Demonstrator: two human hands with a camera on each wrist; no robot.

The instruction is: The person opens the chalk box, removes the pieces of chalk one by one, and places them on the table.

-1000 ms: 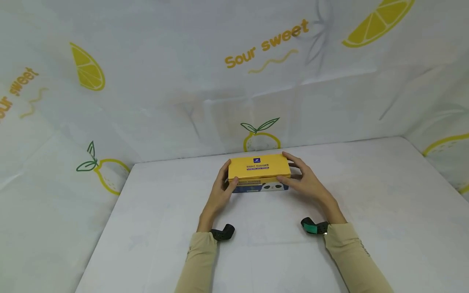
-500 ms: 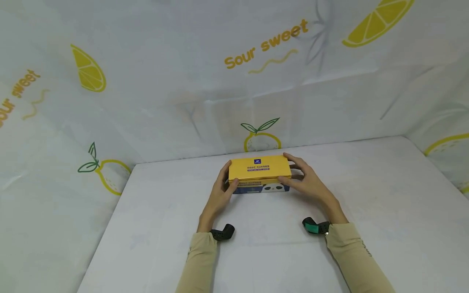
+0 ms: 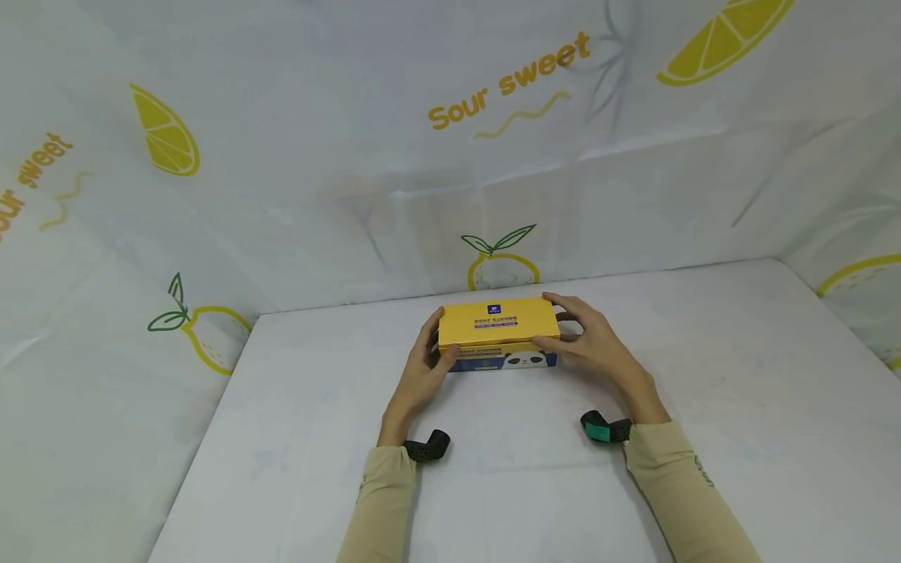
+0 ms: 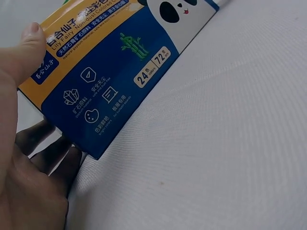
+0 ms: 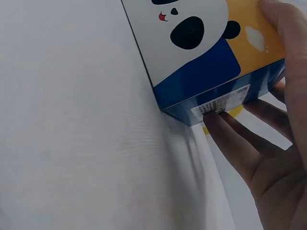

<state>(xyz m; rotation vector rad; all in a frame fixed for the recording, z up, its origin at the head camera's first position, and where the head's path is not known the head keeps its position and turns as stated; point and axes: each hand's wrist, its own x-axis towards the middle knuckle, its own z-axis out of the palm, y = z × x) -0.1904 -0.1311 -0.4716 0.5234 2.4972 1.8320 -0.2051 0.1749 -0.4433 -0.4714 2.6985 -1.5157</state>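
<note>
A yellow and blue chalk box (image 3: 498,322) with a panda on its front sits near the back of the white table. My left hand (image 3: 420,374) grips its left end, the thumb on the front face. In the left wrist view the box's blue front (image 4: 108,91) reads "24 colors, 72 pcs", with the fingers behind its end. At the right end my right hand (image 3: 591,340) holds the box, thumb at the front upper edge. The right wrist view shows fingertips touching the end face beside a barcode label (image 5: 221,102). The lid appears closed; the contents are hidden.
The white-covered table (image 3: 507,500) meets a white curtain (image 3: 317,195) printed with lemons just behind the box. Dark wrist cameras are strapped on the left wrist (image 3: 429,447) and right wrist (image 3: 605,428).
The right wrist has shifted very slightly up and away. Both hands keep their grip, and the box stays in the same place.
</note>
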